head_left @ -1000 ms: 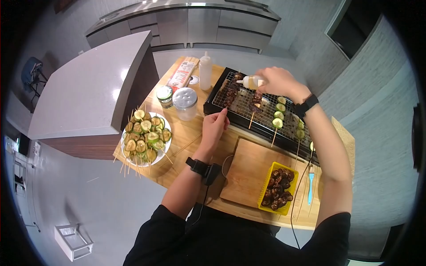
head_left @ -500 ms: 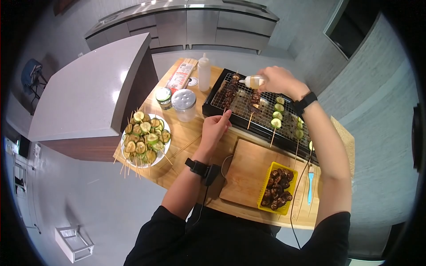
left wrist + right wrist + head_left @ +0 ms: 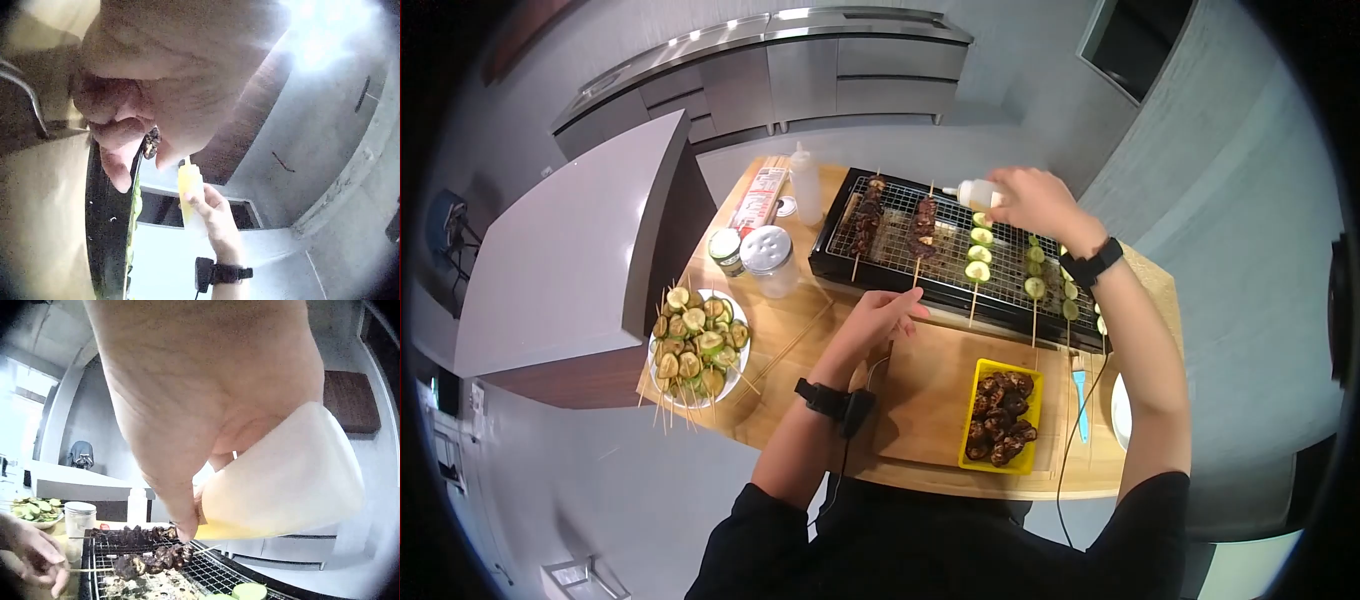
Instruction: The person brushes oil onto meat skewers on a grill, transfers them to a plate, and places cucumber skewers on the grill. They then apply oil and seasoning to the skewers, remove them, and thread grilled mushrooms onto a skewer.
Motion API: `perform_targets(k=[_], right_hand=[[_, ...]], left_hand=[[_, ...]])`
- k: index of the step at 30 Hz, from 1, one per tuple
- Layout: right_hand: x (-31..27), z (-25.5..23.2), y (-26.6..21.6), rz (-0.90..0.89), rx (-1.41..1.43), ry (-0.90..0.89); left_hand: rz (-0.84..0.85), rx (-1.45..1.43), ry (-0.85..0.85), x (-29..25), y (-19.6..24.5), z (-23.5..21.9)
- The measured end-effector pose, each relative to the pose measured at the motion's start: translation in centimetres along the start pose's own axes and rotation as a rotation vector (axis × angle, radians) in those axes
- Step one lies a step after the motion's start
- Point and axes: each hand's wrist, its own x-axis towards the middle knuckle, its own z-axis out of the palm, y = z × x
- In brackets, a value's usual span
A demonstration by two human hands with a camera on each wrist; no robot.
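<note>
A wooden table (image 3: 775, 330) carries a black electric grill (image 3: 960, 255) with a wire rack, bearing dark meat skewers (image 3: 922, 228) and green zucchini skewers (image 3: 978, 250). The right hand (image 3: 1025, 200) grips a soft translucent squeeze bottle (image 3: 978, 192), lying nearly level above the rack, nozzle toward 9 o'clock. It has shifted from over the meat to the zucchini. The left hand (image 3: 878, 318), fingers loosely curled, pinches a thin wooden skewer end at the grill's 6 o'clock edge.
</note>
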Motion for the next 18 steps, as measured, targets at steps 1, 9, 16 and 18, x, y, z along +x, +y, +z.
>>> perform_targets(k=[1, 9, 16, 18], right_hand=[[-0.6, 0.2, 0.4, -0.013, -0.005, -0.006], [-3.2, 0.0, -0.8, -0.18, 0.184, -0.284], [-0.8, 2.1, -0.2, -0.18, 0.004, -0.103], [0.1, 2.4, -0.1, -0.14, -0.044, -0.035]], left_hand=[[-0.007, 0.014, -0.022, 0.0, 0.4, 0.2], [0.026, -0.007, 0.032, 0.8, 1.8, 1.6], [0.129, -0.072, 0.094, 1.2, -0.1, 1.2], [0.149, -0.099, 0.128, 1.1, 0.0, 1.5]])
